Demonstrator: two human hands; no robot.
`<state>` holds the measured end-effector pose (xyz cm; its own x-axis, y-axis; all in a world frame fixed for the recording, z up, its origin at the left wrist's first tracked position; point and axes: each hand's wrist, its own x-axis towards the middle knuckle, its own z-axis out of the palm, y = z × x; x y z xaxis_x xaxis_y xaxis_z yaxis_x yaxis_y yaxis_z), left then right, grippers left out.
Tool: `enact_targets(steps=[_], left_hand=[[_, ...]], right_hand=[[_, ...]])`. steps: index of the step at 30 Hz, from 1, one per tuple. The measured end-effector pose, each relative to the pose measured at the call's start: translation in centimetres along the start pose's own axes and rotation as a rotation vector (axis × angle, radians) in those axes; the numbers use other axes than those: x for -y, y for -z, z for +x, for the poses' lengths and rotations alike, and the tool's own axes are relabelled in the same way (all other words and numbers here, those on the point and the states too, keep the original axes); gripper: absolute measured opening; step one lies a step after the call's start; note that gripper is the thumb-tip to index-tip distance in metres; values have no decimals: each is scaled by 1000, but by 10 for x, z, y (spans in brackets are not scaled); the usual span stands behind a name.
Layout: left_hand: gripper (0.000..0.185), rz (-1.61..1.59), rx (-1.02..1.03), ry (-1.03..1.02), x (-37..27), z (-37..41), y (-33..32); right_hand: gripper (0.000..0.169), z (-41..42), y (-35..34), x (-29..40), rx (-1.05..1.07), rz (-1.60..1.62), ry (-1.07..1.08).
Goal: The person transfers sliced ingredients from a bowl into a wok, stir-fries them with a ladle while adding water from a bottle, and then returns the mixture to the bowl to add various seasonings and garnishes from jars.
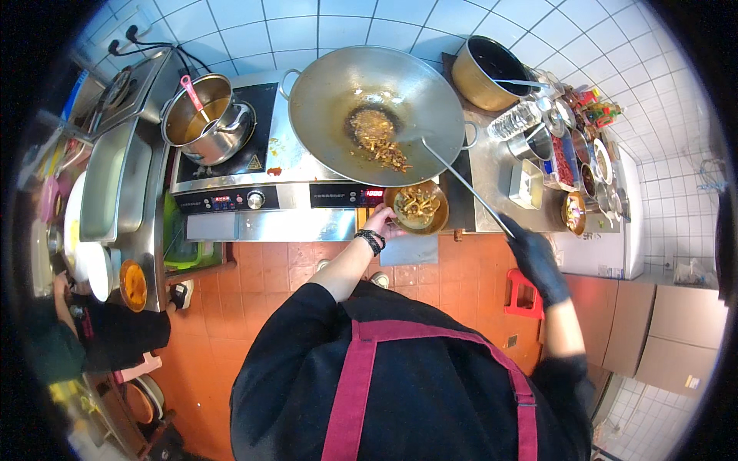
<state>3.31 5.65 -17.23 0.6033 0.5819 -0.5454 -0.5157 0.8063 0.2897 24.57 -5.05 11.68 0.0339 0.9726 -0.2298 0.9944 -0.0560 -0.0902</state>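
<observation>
My left hand (384, 223), bare with dark beaded bracelets at the wrist, grips the left edge of a brown bowl (441, 217) holding browned food pieces. The bowl is at the near rim of a large steel wok (323, 109). My right hand (533, 259), in a black glove, is closed on the long metal handle of a wok utensil (470, 187). Its head rests inside the wok on the right and is hard to make out. Browned food pieces (389, 154) lie in bubbling oil (372, 127) at the wok's bottom.
A steel pot (214, 147) with a pink-handled ladle stands left on an induction cooker. A deep pot (481, 80), plastic bottle (515, 120), white container (526, 184) and several ingredient bowls stand right. A red stool (522, 294) is behind them. Another person (109, 328) is at far left.
</observation>
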Motion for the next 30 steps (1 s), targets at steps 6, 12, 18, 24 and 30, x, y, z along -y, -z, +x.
enact_targets(steps=[6, 12, 18, 24, 30], left_hand=[[30, 37, -59, 14, -2, -14, 7], [26, 9, -32, -7, -6, -20, 20], [26, 3, -46, 10, -4, -17, 19], [27, 5, -17, -21, -3, -4, 18], [27, -58, 29, -42, -4, -6, 3]], right_hand=[[33, 112, -80, 16, 56, 6, -112], [27, 19, -62, 6, 156, -41, -54], [38, -6, -54, -2, 108, -129, 33], [46, -25, -44, -4, 109, -147, 42], [49, -73, 7, 8, 135, -96, 9]])
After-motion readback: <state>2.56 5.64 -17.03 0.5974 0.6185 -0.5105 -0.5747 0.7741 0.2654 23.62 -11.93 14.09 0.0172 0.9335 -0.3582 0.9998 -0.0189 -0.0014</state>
